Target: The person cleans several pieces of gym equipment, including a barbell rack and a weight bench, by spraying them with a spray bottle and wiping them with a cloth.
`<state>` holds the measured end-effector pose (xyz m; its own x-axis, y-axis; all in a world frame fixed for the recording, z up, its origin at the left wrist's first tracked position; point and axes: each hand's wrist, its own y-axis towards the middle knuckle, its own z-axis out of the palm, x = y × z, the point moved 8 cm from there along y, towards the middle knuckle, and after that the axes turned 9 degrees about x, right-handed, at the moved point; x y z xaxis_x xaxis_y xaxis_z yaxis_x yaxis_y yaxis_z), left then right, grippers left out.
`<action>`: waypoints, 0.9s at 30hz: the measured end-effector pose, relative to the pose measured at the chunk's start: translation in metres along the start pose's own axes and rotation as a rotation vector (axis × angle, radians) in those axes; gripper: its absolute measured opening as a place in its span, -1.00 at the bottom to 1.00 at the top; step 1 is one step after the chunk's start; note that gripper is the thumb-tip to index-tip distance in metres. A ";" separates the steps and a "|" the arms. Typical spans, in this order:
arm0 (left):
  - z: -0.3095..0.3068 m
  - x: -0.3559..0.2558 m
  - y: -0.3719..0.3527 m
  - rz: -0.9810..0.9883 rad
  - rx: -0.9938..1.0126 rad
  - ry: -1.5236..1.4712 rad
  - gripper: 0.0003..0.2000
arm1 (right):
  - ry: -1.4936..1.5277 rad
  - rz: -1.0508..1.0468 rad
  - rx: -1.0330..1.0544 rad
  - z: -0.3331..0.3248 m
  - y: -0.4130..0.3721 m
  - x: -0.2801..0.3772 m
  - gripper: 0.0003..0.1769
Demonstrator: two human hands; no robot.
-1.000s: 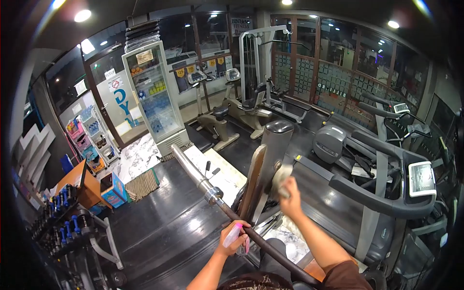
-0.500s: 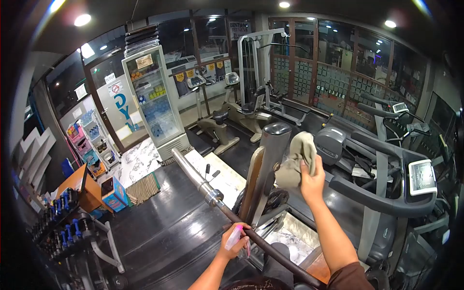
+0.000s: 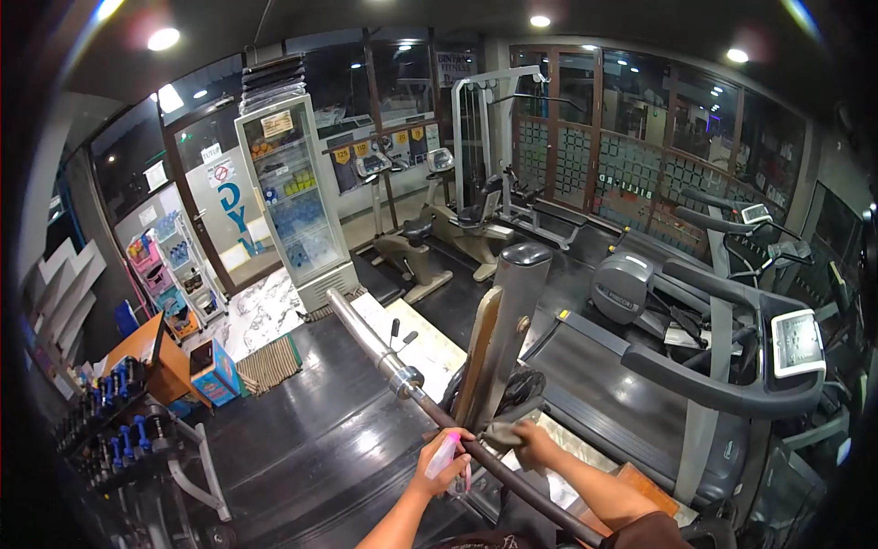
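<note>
My left hand (image 3: 432, 474) is closed around a small spray bottle (image 3: 443, 454) with a pink top and a clear body. Its fingers rest right at the dark bar of a barbell (image 3: 512, 482), which slants from the lower right up to a shiny metal sleeve. Just beyond the bar, my right hand (image 3: 540, 447) grips a grey-green cloth (image 3: 500, 435). The cloth is bunched close to the bar, near the left hand's fingertips. Behind it rises a black upright post (image 3: 521, 288) with a tan pad along its left side.
A treadmill (image 3: 631, 380) stands to the right, with exercise bikes (image 3: 412, 247) farther back. On the left are a dumbbell rack (image 3: 137, 453), a blue box (image 3: 216, 373) and a glass-door drinks fridge (image 3: 297, 201). Weight plates (image 3: 521, 389) hang low by the post.
My right hand has come down with the cloth from high beside the post to the bar near my left hand. The left hand stays at the bar with the bottle.
</note>
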<state>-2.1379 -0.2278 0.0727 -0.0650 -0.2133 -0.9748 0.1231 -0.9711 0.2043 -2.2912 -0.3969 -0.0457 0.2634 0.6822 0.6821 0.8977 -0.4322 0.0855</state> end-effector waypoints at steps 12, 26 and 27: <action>-0.001 0.001 0.003 0.019 0.006 -0.003 -0.70 | 0.020 -0.169 -0.933 -0.170 0.046 0.143 -0.65; -0.004 0.002 0.002 0.031 -0.008 -0.016 -0.71 | 0.157 -0.125 -0.840 -0.151 0.012 0.054 -0.61; -0.006 0.004 0.003 0.030 -0.008 -0.006 -0.71 | 0.140 -0.192 -0.970 -0.188 0.011 0.087 -0.58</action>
<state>-2.1322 -0.2307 0.0691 -0.0676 -0.2428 -0.9677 0.1334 -0.9634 0.2324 -2.3244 -0.4532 0.1512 0.0440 0.7422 0.6687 0.2277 -0.6592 0.7167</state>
